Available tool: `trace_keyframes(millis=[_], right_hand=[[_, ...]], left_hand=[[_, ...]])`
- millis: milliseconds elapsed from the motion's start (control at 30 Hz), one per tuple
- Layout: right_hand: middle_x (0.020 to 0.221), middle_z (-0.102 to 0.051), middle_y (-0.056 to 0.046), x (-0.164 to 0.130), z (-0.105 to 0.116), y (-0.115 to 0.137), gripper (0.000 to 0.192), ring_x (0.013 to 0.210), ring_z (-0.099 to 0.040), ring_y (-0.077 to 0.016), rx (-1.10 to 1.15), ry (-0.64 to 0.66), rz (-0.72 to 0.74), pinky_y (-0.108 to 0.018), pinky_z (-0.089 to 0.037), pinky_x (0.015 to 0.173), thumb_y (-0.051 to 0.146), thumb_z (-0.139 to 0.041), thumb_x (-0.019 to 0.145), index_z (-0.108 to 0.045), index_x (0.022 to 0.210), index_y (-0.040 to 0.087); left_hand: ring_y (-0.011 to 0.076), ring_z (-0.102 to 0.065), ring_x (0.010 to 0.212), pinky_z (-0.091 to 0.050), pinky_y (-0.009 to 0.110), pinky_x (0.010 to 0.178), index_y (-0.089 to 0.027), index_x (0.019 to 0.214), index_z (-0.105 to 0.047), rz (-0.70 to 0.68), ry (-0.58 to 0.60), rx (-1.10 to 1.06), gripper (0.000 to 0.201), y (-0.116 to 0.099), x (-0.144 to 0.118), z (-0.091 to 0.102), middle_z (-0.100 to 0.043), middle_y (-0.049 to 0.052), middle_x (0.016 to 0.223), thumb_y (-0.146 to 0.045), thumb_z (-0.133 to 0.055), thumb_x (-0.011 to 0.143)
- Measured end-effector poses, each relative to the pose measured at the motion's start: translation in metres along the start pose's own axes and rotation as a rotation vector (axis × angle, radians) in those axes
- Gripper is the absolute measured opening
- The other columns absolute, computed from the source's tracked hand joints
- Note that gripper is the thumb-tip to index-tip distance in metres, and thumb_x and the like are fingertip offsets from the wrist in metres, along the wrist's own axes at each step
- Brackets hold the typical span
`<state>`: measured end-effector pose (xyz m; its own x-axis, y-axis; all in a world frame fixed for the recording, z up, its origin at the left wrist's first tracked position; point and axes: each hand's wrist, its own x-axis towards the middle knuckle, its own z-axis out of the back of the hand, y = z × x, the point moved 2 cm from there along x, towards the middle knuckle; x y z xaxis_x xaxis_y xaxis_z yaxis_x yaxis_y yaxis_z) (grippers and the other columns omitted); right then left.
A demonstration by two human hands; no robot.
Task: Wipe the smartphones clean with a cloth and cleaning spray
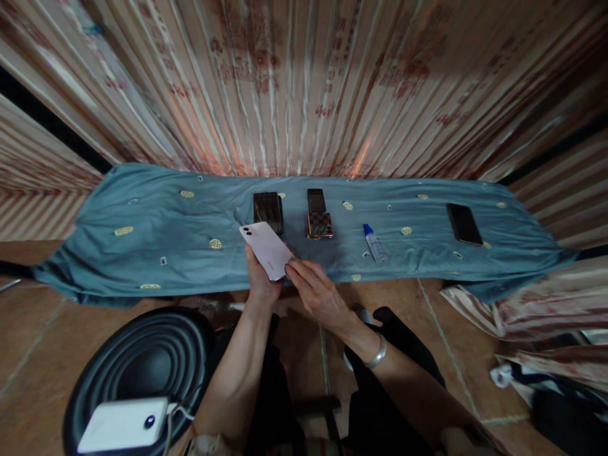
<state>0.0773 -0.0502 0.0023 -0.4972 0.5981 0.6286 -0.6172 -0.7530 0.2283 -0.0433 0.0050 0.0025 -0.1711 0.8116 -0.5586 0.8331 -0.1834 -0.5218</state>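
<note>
My left hand (259, 282) holds a pale pink phone (266, 249) from below, its back and camera lenses facing up. The fingertips of my right hand (319, 295) touch the phone's lower right corner; a silver bangle (377, 354) sits on that wrist. Both hands hover at the near edge of a teal cloth (142, 234) spread over a low surface. Just beyond the pink phone lie a dark phone (268, 211) and an open flip phone (318, 214).
A small clear bottle with a blue cap (375, 244) lies right of the flip phone. Another black phone (464, 223) rests far right on the cloth. A black ribbed tub (142, 364) with a white power bank (124, 424) stands at lower left. Curtains hang behind.
</note>
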Motion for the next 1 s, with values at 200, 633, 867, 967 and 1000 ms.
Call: trace_keyframes(millis=[200, 633, 867, 967, 1000], right_hand=[[0.127, -0.065, -0.015, 0.001, 0.001, 0.017, 0.042, 0.124, -0.057, -0.0244, 0.076, 0.062, 0.054, -0.040, -0.051, 0.108, 0.009, -0.041, 0.098, -0.049, 0.140, 0.010], [0.129, -0.063, -0.016, -0.006, -0.001, -0.002, 0.047, 0.125, -0.055, -0.0238, 0.091, 0.075, -0.024, -0.041, -0.050, 0.108, 0.007, -0.041, 0.096, -0.049, 0.142, 0.012], [0.126, -0.067, -0.014, -0.013, -0.006, -0.021, 0.039, 0.121, -0.059, -0.0219, 0.253, -0.044, -0.205, -0.041, -0.052, 0.104, 0.011, -0.043, 0.097, -0.062, 0.131, 0.016], [0.126, -0.068, -0.010, -0.014, -0.012, -0.028, 0.035, 0.119, -0.063, -0.0194, 0.430, -0.070, -0.394, -0.039, -0.052, 0.103, 0.016, -0.048, 0.096, -0.066, 0.125, 0.021], [0.126, -0.068, -0.010, -0.015, -0.014, -0.030, 0.034, 0.118, -0.064, -0.0190, 0.496, -0.074, -0.445, -0.038, -0.052, 0.103, 0.018, -0.049, 0.096, -0.067, 0.124, 0.022]], left_hand=[[0.0272, -0.068, 0.077, -0.054, 0.039, 0.077, -0.016, 0.075, -0.070, 0.142, 0.052, 0.144, 0.073, 0.008, -0.002, 0.002, -0.066, 0.012, 0.063, -0.063, -0.018, 0.094], [0.0211, -0.064, 0.065, -0.053, 0.035, 0.072, -0.015, 0.088, -0.069, 0.074, 0.040, 0.064, 0.065, 0.011, 0.001, 0.000, -0.068, 0.008, 0.070, -0.060, -0.021, 0.095], [0.0172, -0.064, 0.059, -0.051, 0.029, 0.061, -0.015, 0.089, -0.068, 0.005, 0.047, 0.027, 0.058, 0.005, -0.003, -0.003, -0.070, 0.006, 0.072, -0.055, -0.026, 0.097], [0.0180, -0.065, 0.060, -0.052, 0.029, 0.061, -0.015, 0.092, -0.069, 0.009, 0.083, 0.041, 0.057, 0.002, -0.002, -0.001, -0.072, 0.007, 0.073, -0.056, -0.030, 0.096], [0.0182, -0.065, 0.060, -0.053, 0.030, 0.061, -0.015, 0.094, -0.069, 0.009, 0.093, 0.049, 0.057, 0.002, -0.001, 0.000, -0.072, 0.007, 0.074, -0.057, -0.031, 0.096]])
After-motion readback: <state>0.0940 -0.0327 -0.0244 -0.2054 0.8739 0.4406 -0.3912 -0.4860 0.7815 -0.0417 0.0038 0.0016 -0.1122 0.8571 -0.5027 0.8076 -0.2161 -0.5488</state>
